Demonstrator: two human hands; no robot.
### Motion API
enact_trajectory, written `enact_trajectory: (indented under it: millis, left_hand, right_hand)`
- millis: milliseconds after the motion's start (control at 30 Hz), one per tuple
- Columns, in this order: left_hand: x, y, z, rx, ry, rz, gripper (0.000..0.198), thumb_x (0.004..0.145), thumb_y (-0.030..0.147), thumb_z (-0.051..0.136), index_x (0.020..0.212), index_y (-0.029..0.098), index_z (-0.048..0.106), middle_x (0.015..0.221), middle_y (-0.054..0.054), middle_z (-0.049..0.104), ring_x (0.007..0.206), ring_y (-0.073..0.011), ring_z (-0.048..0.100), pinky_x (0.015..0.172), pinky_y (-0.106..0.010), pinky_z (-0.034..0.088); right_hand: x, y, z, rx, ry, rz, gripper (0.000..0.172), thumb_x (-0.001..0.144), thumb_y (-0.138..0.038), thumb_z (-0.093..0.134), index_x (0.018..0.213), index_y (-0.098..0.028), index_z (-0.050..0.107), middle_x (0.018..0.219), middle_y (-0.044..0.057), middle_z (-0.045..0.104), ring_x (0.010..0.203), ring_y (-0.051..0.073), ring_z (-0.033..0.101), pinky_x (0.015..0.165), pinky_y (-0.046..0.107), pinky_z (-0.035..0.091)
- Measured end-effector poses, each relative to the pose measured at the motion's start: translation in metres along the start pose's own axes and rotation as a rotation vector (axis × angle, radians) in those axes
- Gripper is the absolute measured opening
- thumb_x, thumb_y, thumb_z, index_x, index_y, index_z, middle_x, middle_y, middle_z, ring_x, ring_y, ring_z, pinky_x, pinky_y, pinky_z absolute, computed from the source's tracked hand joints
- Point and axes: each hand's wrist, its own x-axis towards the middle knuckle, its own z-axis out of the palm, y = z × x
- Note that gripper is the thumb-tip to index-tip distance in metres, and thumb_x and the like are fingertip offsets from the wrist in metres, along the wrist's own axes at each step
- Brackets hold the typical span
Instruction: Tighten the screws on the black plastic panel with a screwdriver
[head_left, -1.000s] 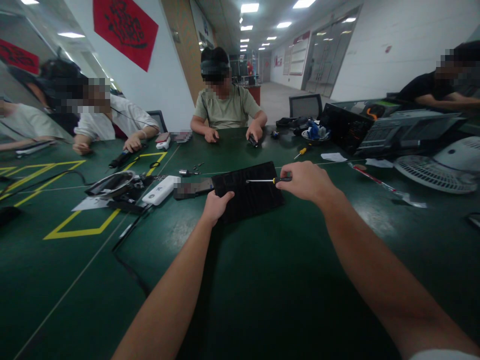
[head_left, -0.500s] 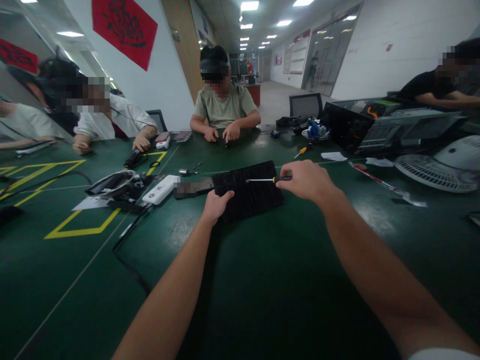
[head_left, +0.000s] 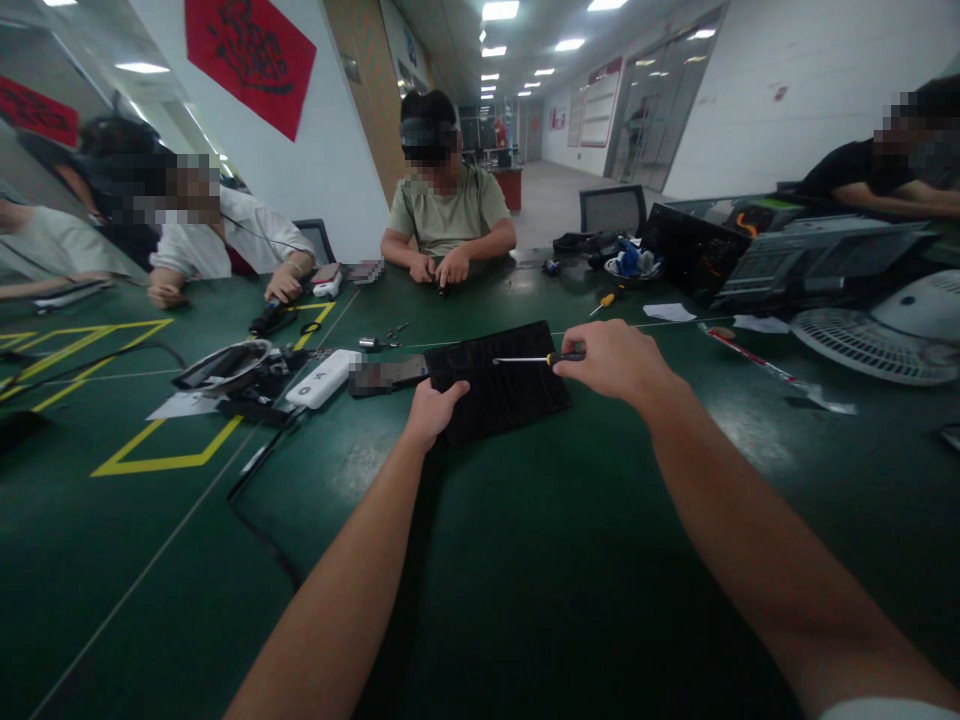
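A flat black rectangular panel (head_left: 517,395) is tilted above the green table, its left edge gripped by my left hand (head_left: 433,410) with the thumb over its face. My right hand (head_left: 619,360) is closed around the black and yellow handle of a screwdriver (head_left: 525,360). The screwdriver's shaft points left across the panel, and its tip is over the middle of the face. Whether the tip touches the panel I cannot tell. Just left of the panel lies a dark flat device (head_left: 386,376), partly blurred out.
A white power bank (head_left: 324,380) lies to the left beside a tangle of dark parts (head_left: 247,370). Small metal pieces (head_left: 371,343) sit behind the panel. Further right are a yellow screwdriver (head_left: 607,299), an open computer case (head_left: 810,255) and a white fan (head_left: 885,325). Several people sit around the table.
My hands, the panel and the screwdriver hold nearly the same place. Across the table, the person's hands have drawn closer together over a small dark item.
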Motion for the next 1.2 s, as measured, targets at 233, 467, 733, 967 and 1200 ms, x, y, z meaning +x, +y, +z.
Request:
enact_trajectory:
  millis: [233,467,733,967,1200]
  left_hand:
    - [0.0029,-0.0036,-0.0002,0.034,0.014,-0.001,0.040,0.061,0.041,0.086,0.090,0.015,0.078,0.089,-0.008,0.080,0.087,-0.0284,0.075,0.084,-0.041,0.059]
    - [0.0041,-0.0049,-0.0014,0.043,0.010,-0.006,0.039,0.062,0.042,0.085,0.090,0.016,0.078,0.091,-0.008,0.080,0.086,-0.0281,0.075,0.082,-0.040,0.059]
    - [0.0016,-0.0022,-0.0008,0.045,0.013,0.001,0.038,0.062,0.040,0.085,0.091,0.015,0.078,0.092,-0.009,0.081,0.089,-0.0293,0.076,0.086,-0.042,0.060]
    - [0.0040,-0.0045,-0.0014,0.042,0.003,0.006,0.038,0.063,0.041,0.085,0.091,0.016,0.078,0.093,-0.009,0.081,0.090,-0.0298,0.076,0.085,-0.042,0.060]
    - [0.0041,-0.0055,-0.0008,0.036,0.005,0.013,0.039,0.062,0.041,0.085,0.092,0.016,0.078,0.091,-0.007,0.081,0.088,-0.0288,0.076,0.084,-0.040,0.060]
  right_hand:
    - [-0.0001,0.0000,0.0008,-0.016,0.015,-0.004,0.023,0.085,-0.046,0.071,0.098,-0.028,0.078,0.098,0.008,0.076,0.091,0.029,0.068,0.073,0.040,0.047]
    - [0.0002,-0.0005,-0.0005,-0.012,-0.004,0.012,0.024,0.085,-0.047,0.070,0.098,-0.029,0.079,0.098,0.008,0.076,0.092,0.030,0.068,0.072,0.041,0.048]
    - [-0.0010,-0.0014,-0.0025,-0.018,0.012,0.016,0.023,0.084,-0.046,0.072,0.098,-0.028,0.079,0.099,0.008,0.076,0.093,0.030,0.068,0.074,0.040,0.048]
    - [-0.0016,-0.0033,-0.0014,-0.017,-0.013,0.011,0.025,0.085,-0.047,0.070,0.098,-0.028,0.080,0.099,0.009,0.076,0.092,0.030,0.068,0.074,0.041,0.048]
    - [-0.0034,-0.0041,-0.0023,-0.032,-0.005,-0.012,0.031,0.086,-0.052,0.068,0.100,-0.027,0.080,0.097,0.010,0.076,0.090,0.029,0.068,0.074,0.040,0.048]
